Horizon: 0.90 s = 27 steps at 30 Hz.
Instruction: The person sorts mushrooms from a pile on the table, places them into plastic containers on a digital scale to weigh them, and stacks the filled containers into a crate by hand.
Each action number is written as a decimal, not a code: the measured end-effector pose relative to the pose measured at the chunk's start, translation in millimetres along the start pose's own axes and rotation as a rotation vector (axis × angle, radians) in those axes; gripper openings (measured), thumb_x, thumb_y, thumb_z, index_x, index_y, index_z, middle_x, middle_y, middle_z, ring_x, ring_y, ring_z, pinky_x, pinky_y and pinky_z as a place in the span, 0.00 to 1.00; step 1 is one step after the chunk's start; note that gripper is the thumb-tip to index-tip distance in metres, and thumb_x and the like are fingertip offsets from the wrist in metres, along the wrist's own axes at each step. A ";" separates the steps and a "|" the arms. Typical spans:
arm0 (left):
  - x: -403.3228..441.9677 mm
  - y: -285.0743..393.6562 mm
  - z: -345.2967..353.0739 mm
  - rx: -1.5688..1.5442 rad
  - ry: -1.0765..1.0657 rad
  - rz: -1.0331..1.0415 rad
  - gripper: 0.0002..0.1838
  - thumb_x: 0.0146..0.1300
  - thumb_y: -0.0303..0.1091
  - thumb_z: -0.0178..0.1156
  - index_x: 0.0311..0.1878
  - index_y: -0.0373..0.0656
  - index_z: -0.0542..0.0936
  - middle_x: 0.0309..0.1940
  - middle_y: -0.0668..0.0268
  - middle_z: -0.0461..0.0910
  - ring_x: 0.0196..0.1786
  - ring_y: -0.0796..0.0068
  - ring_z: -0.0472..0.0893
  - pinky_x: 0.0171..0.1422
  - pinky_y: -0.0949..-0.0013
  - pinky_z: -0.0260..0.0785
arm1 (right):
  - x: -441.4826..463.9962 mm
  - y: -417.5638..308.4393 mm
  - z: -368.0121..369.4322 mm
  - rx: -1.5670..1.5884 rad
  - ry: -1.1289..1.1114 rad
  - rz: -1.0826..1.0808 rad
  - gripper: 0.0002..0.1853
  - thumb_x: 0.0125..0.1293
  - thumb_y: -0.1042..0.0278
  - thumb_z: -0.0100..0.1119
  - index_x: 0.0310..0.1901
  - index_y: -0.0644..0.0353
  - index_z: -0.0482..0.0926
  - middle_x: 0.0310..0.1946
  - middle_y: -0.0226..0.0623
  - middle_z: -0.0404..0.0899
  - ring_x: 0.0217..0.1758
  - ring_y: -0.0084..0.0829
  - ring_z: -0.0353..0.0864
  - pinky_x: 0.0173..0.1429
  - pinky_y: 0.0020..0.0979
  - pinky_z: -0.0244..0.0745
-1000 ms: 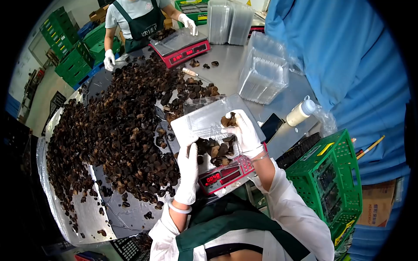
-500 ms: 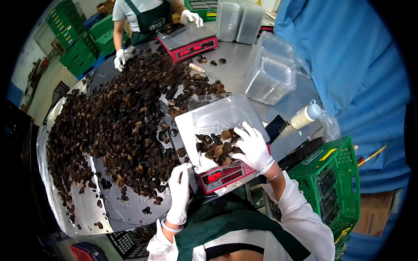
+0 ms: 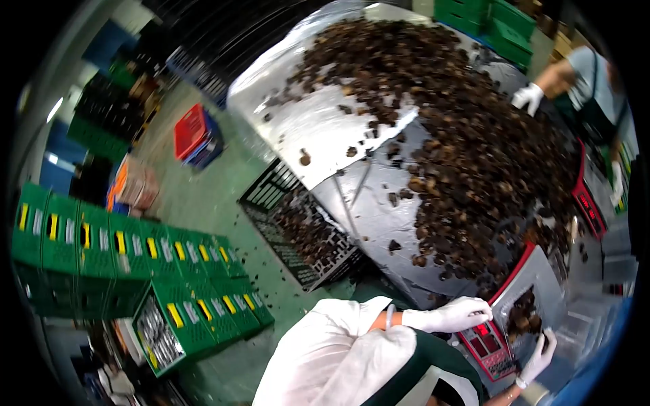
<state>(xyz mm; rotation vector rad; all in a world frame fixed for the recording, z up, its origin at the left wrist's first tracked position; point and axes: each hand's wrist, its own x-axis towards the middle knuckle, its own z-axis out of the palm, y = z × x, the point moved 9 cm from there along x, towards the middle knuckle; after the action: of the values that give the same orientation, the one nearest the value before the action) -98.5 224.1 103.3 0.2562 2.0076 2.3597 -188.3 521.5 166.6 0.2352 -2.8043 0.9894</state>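
Observation:
My left hand [image 3: 464,314], in a white glove, is beside the red-framed scale [image 3: 489,346] near its lit display. Its fingers are curled together, and whether anything is inside them is hidden. My right hand [image 3: 539,358], also gloved, is at the near right edge of a clear plastic tray on the scale, its thumb and fingers apart. Dark brown mushroom-like pieces [image 3: 524,317] lie in that tray. A wide heap of the same pieces [image 3: 467,149] covers much of the table beyond my hands.
Across the table a co-worker's gloved hand [image 3: 527,99] reaches to the heap, near a second red scale [image 3: 590,203]. Below the table edge stands a black crate [image 3: 271,250] with loose pieces. Stacked green crates [image 3: 203,298] and a red crate [image 3: 190,130] are on the floor.
The view has swung left, bringing the floor and green crates into sight. My right hand has drawn back from over the pieces to the tray's edge. My left hand stays beside the scale.

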 end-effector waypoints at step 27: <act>-211.3 23.0 -369.4 1.205 0.530 -0.332 0.09 0.60 0.30 0.61 0.43 0.41 0.81 0.37 0.59 0.82 0.40 0.58 0.80 0.50 0.61 0.72 | 4.4 -117.3 11.0 -0.534 0.383 -0.096 0.20 0.57 0.72 0.66 0.52 0.61 0.78 0.50 0.43 0.77 0.54 0.42 0.76 0.61 0.37 0.68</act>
<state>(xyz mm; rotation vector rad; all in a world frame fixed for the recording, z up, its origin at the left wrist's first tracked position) 57.7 -168.4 47.6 -0.6991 3.1099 0.8197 -170.2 424.0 230.2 0.0946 -2.5489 0.2078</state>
